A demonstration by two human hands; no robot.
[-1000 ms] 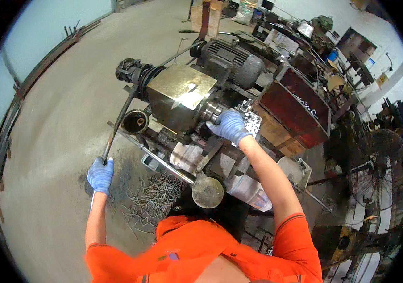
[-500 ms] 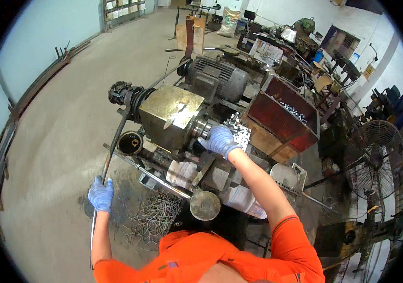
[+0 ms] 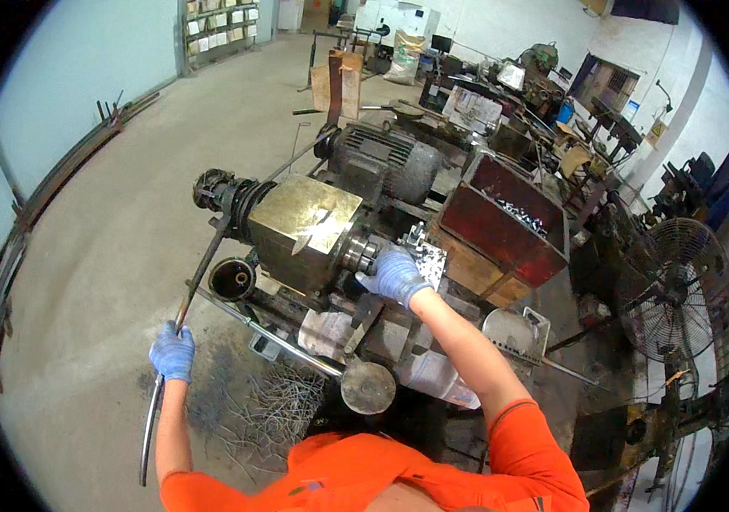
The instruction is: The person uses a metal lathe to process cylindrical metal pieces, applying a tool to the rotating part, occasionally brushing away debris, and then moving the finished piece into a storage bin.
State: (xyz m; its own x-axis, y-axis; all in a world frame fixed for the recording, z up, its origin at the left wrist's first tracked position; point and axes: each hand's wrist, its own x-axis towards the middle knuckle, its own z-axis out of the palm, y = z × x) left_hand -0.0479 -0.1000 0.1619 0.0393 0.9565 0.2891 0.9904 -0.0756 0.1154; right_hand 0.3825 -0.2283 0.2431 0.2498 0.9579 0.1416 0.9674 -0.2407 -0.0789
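My left hand [image 3: 173, 351], in a blue-grey knit glove, is closed around a long metal lever [image 3: 201, 277]. The lever slants from the left end of the machine down past my hand, its lower end hanging free. My right hand [image 3: 396, 275], gloved alike, is at the steel spindle nose [image 3: 359, 253] of a small lathe-like machine. Its fingers curl in, the thumb points toward the spindle, and whatever they hold is hidden. Behind the spindle stands the brass-coloured, oil-stained headstock [image 3: 306, 213]. Just beyond my right hand is a plate covered in bright metal bits [image 3: 428, 260].
A dark red bin [image 3: 501, 224] with small shiny parts stands to the right of an electric motor [image 3: 386, 162]. A round-ended handle [image 3: 368, 390] juts toward me. Thin metal scrap [image 3: 275, 410] litters the floor. At the right is a caged fan [image 3: 676, 277].
The view has tilted up slightly. My left hand, still on the lever, has shifted a little left and closer to the machine, and the lever's lower end has swung left. My right hand stays at the spindle.
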